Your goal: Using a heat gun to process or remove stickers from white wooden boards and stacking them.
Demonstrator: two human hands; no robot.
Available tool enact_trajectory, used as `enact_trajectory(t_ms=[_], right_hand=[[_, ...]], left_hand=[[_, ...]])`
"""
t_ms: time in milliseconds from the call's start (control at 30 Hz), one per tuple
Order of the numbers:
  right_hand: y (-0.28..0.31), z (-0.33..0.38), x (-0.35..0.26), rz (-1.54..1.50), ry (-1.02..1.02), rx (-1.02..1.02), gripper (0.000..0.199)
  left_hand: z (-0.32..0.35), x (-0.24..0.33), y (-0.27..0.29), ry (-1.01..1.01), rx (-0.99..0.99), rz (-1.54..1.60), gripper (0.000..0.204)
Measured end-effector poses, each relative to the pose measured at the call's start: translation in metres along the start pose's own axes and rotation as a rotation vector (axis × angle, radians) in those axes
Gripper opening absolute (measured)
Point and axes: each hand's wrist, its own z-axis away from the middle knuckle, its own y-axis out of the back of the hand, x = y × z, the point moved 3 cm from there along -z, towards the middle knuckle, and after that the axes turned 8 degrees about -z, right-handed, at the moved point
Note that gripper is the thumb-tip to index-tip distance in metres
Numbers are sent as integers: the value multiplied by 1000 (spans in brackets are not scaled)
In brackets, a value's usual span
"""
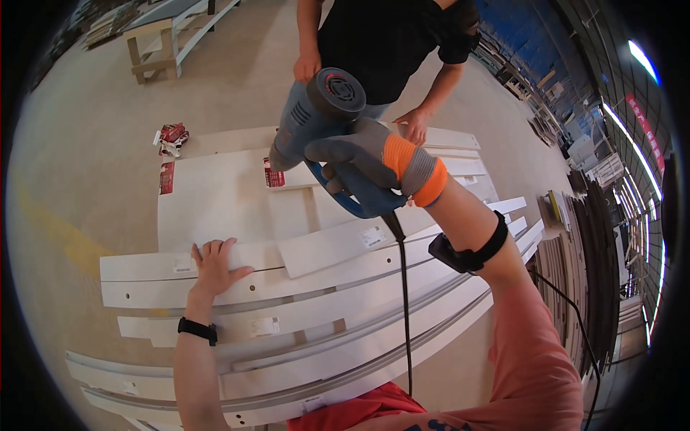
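My right hand (363,154), in a grey glove with an orange cuff, grips the handle of a blue corded heat gun (305,126). Its black round vented end tilts up, and its nozzle points down toward the white boards. A black cord (405,302) hangs from the handle. Bare and spread, my left hand (213,269) rests on a long white board (154,266) at the near left, beside a small label. A shorter white board (330,248) lies at an angle to its right. Further off is a wide white panel (215,205) with a red label at its corner.
Across the boards stands a person in a black shirt (374,50), one hand (415,126) near the far boards. More long white boards (309,320) lie nearest me. Crumpled red-and-white packaging (172,138) sits at the far left. A wooden-legged bench (172,47) stands behind; stacked dark panels (593,273) are at right.
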Motion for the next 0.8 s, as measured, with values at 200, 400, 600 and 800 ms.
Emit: enact_trajectory(t_ms=[200, 400, 600, 800], right_hand=[[-5, -10, 3, 168, 1, 15, 41], [-10, -15, 2, -52, -11, 89, 41], [-11, -14, 1, -114, -14, 88, 38], [3, -2, 1, -48, -17, 83, 31]], left_hand=[[1, -8, -6, -74, 35, 26, 99], [-1, -6, -8, -71, 27, 33, 108], [0, -8, -11, -73, 38, 42, 110], [-2, -8, -13, -67, 36, 32, 111]])
